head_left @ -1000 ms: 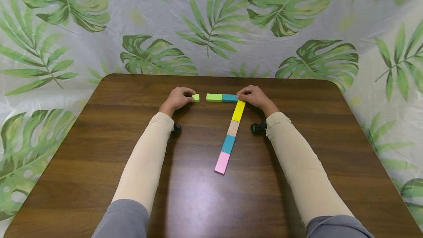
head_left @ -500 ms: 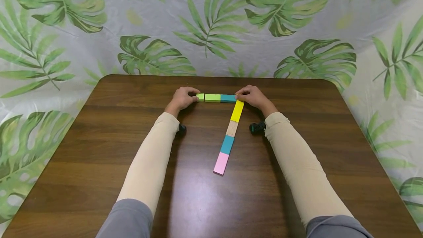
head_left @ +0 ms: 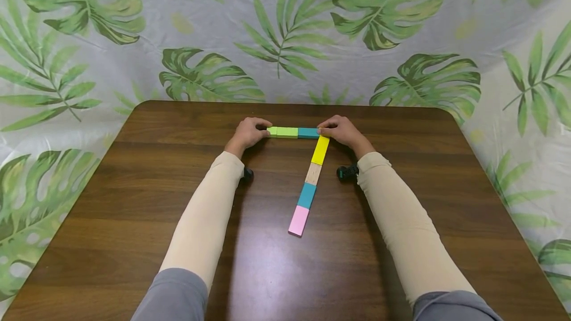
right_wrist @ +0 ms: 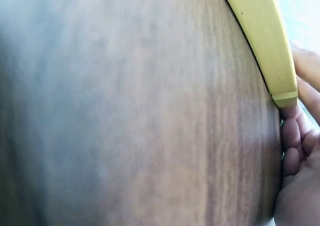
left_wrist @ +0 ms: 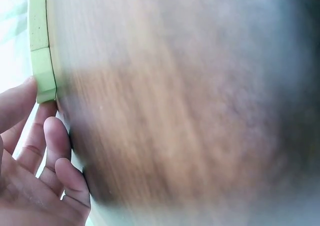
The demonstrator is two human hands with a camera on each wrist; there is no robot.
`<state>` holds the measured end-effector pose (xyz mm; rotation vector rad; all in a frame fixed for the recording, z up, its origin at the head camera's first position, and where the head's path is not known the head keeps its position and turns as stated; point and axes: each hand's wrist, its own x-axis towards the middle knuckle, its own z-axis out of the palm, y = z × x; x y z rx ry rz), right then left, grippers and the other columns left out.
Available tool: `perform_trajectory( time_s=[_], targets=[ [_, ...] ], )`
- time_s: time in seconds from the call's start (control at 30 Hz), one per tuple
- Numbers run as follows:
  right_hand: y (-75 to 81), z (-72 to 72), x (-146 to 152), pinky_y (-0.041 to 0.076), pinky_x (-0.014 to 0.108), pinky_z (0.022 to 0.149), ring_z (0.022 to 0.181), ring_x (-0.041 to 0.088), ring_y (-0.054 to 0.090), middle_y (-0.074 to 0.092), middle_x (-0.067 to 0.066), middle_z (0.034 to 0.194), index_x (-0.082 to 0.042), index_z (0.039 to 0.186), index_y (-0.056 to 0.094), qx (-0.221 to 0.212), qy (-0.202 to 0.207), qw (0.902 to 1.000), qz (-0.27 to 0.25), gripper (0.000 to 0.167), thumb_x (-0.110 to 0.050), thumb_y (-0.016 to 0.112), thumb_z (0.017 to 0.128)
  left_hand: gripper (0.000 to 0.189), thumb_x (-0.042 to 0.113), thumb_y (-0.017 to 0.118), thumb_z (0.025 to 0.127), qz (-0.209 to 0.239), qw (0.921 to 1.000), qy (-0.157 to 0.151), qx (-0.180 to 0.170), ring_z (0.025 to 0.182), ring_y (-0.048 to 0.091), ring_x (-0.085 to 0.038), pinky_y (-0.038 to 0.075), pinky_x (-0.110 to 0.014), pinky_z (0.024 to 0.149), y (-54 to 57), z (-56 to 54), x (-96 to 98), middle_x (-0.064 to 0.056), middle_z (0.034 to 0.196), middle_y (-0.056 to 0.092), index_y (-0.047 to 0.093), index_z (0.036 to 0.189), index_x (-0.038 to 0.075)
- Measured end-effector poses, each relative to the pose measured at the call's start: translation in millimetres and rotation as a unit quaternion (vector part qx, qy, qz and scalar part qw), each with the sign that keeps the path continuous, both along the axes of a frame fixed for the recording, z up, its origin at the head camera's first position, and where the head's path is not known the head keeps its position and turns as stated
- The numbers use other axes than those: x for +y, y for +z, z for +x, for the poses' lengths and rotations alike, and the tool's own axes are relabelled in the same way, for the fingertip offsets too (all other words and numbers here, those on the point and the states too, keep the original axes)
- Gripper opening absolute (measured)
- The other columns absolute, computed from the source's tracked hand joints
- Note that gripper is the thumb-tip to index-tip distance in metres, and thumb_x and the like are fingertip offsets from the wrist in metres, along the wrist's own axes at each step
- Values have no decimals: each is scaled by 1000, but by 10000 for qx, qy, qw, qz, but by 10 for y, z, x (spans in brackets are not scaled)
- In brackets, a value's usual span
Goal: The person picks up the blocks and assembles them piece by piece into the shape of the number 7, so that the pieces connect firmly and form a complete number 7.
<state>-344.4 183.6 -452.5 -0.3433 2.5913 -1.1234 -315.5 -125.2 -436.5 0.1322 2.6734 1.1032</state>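
In the head view, my left hand (head_left: 248, 133) pinches a small light green block (head_left: 271, 132) between thumb and forefinger. Its right side meets a longer light green block (head_left: 287, 133), and the left wrist view shows a thin seam between the two. A teal block (head_left: 308, 133) carries the row on to the right. Thumb and forefinger of my right hand (head_left: 341, 130) pinch the far end of that teal block, partly hiding it. A yellow block (head_left: 320, 150) starts at this corner and slants toward me; its end (right_wrist: 284, 98) is right by the right fingers.
Below the yellow block, a bare wood block (head_left: 314, 174), another teal block (head_left: 307, 195) and a pink block (head_left: 298, 220) continue the slanting line. All lie on a brown wooden table (head_left: 379, 261). A leaf-printed cloth (head_left: 285, 28) hangs behind the table's far edge.
My left hand has moved right with the small light green block, closing the gap to the longer light green block. My right hand has stayed at the corner.
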Motion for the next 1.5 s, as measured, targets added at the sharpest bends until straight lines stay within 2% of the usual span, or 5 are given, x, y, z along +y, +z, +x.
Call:
perform_trajectory(
  time_s=[0.5, 0.77, 1.07, 1.27, 1.5],
  targets=[
    [-3, 30, -7, 41, 50, 105, 123, 35, 46, 48, 17, 139, -6, 130, 65, 11, 93, 9999, -131, 40, -30, 61, 99, 37, 22, 62, 98, 67, 10000, -9, 35, 144, 39, -33, 35, -48, 117, 6, 52, -37, -9, 149, 52, 63, 135, 16],
    [-8, -6, 16, 39, 51, 109, 127, 34, 45, 50, 16, 142, -9, 134, 62, 23, -33, 9999, -151, 44, -38, 53, 102, 43, 24, 57, 100, 115, 9999, -82, -78, 144, 39, -33, 37, -49, 114, 60, 96, -178, -12, 152, 48, 55, 142, 13],
    [-18, 42, 171, 32, 53, 117, 143, 35, 38, 44, 15, 153, -10, 144, 52, -184, -46, 9992, -347, 49, -39, 43, 106, 45, 25, 52, 102, -331, 9977, -370, 467, 123, 57, -36, 42, -51, 108, 262, 339, -428, -17, 147, 51, 51, 143, 6],
    [1, 101, 267, 35, 54, 115, 141, 36, 39, 40, 16, 155, -11, 145, 51, -117, 142, 9997, -140, 46, -34, 47, 105, 45, 23, 55, 100, -424, 9938, -618, 815, 133, 48, -38, 41, -54, 108, 462, 553, -493, -17, 145, 52, 53, 140, 4],
    [13, 110, 216, 40, 52, 109, 133, 36, 44, 44, 17, 150, -9, 142, 54, -37, 189, 9997, -124, 42, -28, 50, 104, 45, 23, 56, 100, -459, 9908, -937, 857, 126, 52, -38, 42, -53, 105, 457, 661, -469, -17, 144, 52, 53, 141, 4]
  ],
)
